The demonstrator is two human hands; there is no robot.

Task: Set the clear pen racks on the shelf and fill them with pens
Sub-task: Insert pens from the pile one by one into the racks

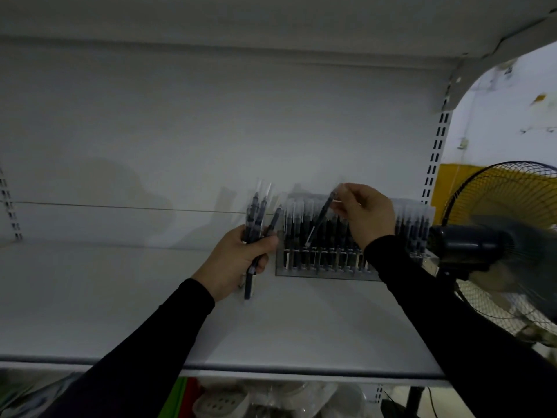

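A clear pen rack [325, 263] stands on the white shelf [126, 303], at its right side against the back panel, with several dark pens upright in it. My left hand [238, 262] grips a bundle of dark pens [256, 218] just left of the rack. My right hand [367, 212] pinches the top of a single pen [321, 220], which slants down with its lower end over the rack's front rows. My right forearm hides part of the rack.
A standing fan [494, 236] with a dark motor housing and wire cage is close on the right, beside the shelf upright [434, 158]. Another shelf board hangs overhead. Packaged goods [241, 399] lie on the shelf below.
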